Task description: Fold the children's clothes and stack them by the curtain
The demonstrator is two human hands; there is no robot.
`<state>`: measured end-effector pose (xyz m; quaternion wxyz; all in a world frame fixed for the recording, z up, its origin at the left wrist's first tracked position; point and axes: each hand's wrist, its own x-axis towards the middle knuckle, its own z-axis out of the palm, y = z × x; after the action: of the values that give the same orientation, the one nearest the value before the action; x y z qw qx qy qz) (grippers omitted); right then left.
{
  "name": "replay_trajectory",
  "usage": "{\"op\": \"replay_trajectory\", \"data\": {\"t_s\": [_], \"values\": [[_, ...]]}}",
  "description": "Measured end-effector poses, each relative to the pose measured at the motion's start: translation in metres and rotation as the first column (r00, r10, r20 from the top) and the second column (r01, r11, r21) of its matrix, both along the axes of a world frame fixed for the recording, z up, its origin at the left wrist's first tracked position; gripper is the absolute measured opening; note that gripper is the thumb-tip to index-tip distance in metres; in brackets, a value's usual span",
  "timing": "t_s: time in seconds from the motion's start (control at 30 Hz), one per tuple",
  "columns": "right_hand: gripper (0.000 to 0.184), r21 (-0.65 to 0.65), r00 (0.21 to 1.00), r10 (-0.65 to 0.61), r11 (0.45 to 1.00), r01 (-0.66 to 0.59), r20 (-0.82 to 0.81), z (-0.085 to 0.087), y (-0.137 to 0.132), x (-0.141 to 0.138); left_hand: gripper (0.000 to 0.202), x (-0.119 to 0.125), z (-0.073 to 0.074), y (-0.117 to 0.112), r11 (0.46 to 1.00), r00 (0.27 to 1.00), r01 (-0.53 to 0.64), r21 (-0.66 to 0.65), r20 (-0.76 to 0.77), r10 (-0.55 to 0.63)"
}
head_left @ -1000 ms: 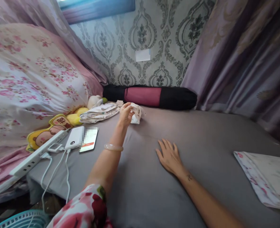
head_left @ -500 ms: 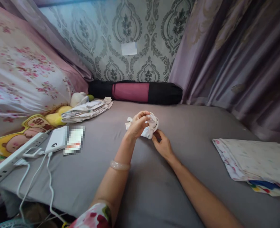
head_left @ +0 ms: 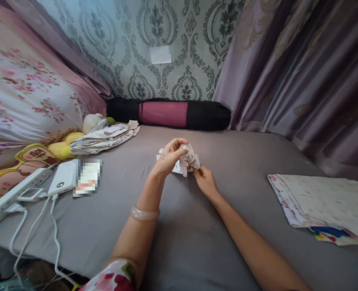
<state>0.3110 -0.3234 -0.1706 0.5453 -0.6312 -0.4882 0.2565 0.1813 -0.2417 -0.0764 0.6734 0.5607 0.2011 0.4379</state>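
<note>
Between my hands is a small bunched white cloth [head_left: 190, 158], its exact kind hard to make out. My left hand [head_left: 170, 157] grips its upper left side, thumb and fingers closed on the fabric. At the lower right edge of the cloth, my right hand [head_left: 205, 178] pinches the fabric with thumb and fingertips. Just behind my left hand lies another small white piece, mostly hidden by the hand. All of this is over the middle of the grey sheet [head_left: 227, 226].
Folded cloths [head_left: 106, 138] lie at the back left, and a folded white cloth stack [head_left: 324, 202] at the right. A power bank [head_left: 64, 178], a power strip [head_left: 18, 198] and cables sit at the left edge. A black and maroon bolster [head_left: 163, 114] lies along the wall.
My right hand has closed in on the cloth's edge and now pinches it. The cloth looks more bunched. The whole view has shifted slightly.
</note>
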Motion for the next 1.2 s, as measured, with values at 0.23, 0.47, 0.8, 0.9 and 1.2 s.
{"op": "replay_trajectory", "data": {"t_s": [0.23,0.47,0.8,0.9,1.2], "values": [[0.035,0.108,0.997,-0.076,0.991,0.072,0.031,0.027,0.0,0.037,0.028,-0.021,-0.004,0.015,0.747,0.838,-0.18,0.639,-0.298,0.457],[0.037,0.09,0.999,0.021,0.996,-0.025,0.047,0.101,-0.042,0.05,0.025,-0.033,0.016,0.009,0.528,0.716,-0.168,0.833,-0.265,0.646],[0.033,-0.144,0.946,0.143,0.984,-0.104,0.291,0.115,-0.053,0.07,0.021,-0.009,0.001,-0.002,0.663,0.79,-0.098,0.742,-0.347,0.506],[0.027,-0.186,0.893,0.173,0.977,-0.103,0.415,0.115,-0.054,0.076,0.018,-0.001,-0.005,-0.003,0.668,0.789,-0.114,0.735,-0.341,0.51],[0.03,0.005,0.861,0.057,0.998,-0.069,0.505,0.105,-0.047,0.053,0.021,0.011,0.005,-0.02,0.685,0.768,-0.134,0.716,-0.363,0.529]]}}
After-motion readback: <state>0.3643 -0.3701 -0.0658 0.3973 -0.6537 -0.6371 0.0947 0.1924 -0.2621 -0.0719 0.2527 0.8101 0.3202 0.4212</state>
